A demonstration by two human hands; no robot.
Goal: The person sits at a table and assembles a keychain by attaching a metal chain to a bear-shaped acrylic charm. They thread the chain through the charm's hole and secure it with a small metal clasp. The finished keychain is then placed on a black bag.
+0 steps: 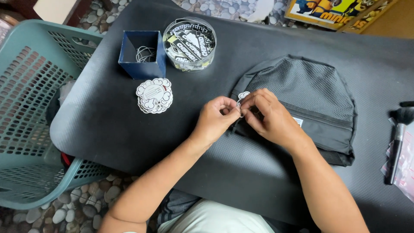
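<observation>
Left hand [217, 117] and right hand [269, 115] meet at the near-left edge of a dark grey fabric bag with a mesh upper panel [308, 101], fingertips of both pressed together in a pinch around a small white cloud-shaped paper tag [243, 95] and what appears to be a fine loop or fastener, too small to resolve. Judged from this pose, the step in hand is fixing the tag to the bag's edge; the next move would call for a steady two-handed pinch and fine fingertip control close to the fabric. A stack of matching white cloud-shaped tags [154, 96] lies well to the left, near an open dark blue square box holding thin wire loops [142, 54] and, just beside it, a round clear plastic tub of black-and-white printed labels [189, 43]. All rest on a dark grey textured mat [129, 129] laid over a pebble-patterned floor [82, 205]. A teal perforated plastic basket [30, 112] stands at the mat's left edge; a black-bristled brush [399, 142] lies at the far right
</observation>
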